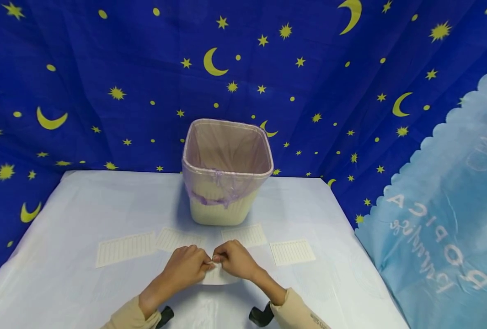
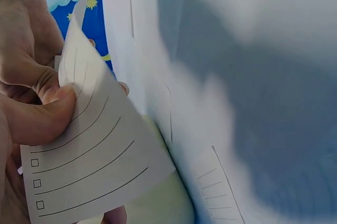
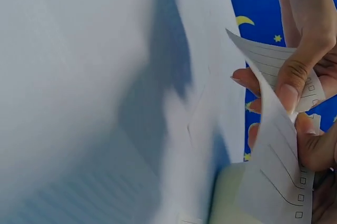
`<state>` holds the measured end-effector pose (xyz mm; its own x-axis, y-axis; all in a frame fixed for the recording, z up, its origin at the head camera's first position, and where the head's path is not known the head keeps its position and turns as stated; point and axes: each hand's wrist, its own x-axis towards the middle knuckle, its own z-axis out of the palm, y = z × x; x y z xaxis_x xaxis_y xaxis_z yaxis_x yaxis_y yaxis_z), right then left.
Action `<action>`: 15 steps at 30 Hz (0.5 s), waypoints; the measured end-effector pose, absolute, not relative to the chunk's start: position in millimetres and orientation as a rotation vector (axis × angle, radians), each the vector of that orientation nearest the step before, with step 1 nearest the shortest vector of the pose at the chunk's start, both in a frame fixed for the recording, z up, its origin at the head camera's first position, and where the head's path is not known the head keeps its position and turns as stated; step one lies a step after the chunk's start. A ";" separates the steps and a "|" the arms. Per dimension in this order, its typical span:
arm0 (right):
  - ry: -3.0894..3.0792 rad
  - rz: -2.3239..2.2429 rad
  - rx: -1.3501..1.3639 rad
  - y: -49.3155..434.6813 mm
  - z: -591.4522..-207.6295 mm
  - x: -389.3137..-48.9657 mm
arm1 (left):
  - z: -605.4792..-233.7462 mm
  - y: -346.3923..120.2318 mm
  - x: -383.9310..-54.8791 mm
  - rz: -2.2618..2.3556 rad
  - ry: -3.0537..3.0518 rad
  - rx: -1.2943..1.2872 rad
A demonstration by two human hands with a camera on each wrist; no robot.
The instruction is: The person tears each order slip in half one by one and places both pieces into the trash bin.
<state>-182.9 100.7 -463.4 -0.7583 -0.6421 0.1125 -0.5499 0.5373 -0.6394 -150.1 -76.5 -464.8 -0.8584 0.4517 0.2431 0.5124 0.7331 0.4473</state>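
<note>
A lined paper sheet with small checkboxes (image 1: pixel 216 277) is held between both hands a little above the table. My left hand (image 1: pixel 187 265) pinches its upper edge between thumb and fingers. Close beside it, my right hand (image 1: pixel 236 259) pinches the same edge, the thumbs almost meeting. In the left wrist view the sheet (image 2: pixel 89 150) curves upward past the thumbs. The right wrist view shows the paper (image 3: pixel 279 155) bent sharply between the two thumbs; whether it is torn there I cannot tell. Some fingers are hidden behind the sheet.
A cream bin (image 1: pixel 222 208) with a purple liner (image 1: pixel 231 189) stands beyond the hands. Several lined sheets lie in front of it, including a left one (image 1: pixel 125 249) and a right one (image 1: pixel 292 252). A starry blue cloth (image 1: pixel 136 82) hangs behind the white table (image 1: pixel 82 201).
</note>
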 end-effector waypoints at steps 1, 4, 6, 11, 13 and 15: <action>2.598 -1.071 -1.006 100.7 -465.3 -183.7 | -465.2 -76.4 -149.8 -0.771 -2.815 -0.795; 2.488 -1.180 -0.915 101.7 -469.1 -186.3 | -466.8 -75.9 -149.9 -0.731 -2.798 -0.817; 2.415 -1.203 -0.859 103.4 -471.3 -188.6 | -467.9 -75.8 -150.2 -0.711 -2.786 -0.828; 2.390 -1.055 -0.862 107.8 -465.2 -189.5 | -470.1 -77.3 -150.7 -0.657 -2.780 -0.820; 2.476 -0.917 -0.898 108.0 -460.5 -186.5 | -470.9 -77.6 -150.9 -0.653 -2.783 -0.824; 2.568 -0.769 -0.941 107.5 -457.9 -182.3 | -471.5 -76.9 -151.6 -0.671 -2.795 -0.842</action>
<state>-182.3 107.5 -457.9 -0.7407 -0.6656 -0.0917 -0.5055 0.6420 -0.5764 -151.6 -76.9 -471.5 -0.8323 0.4891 0.2611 0.5543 0.7430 0.3751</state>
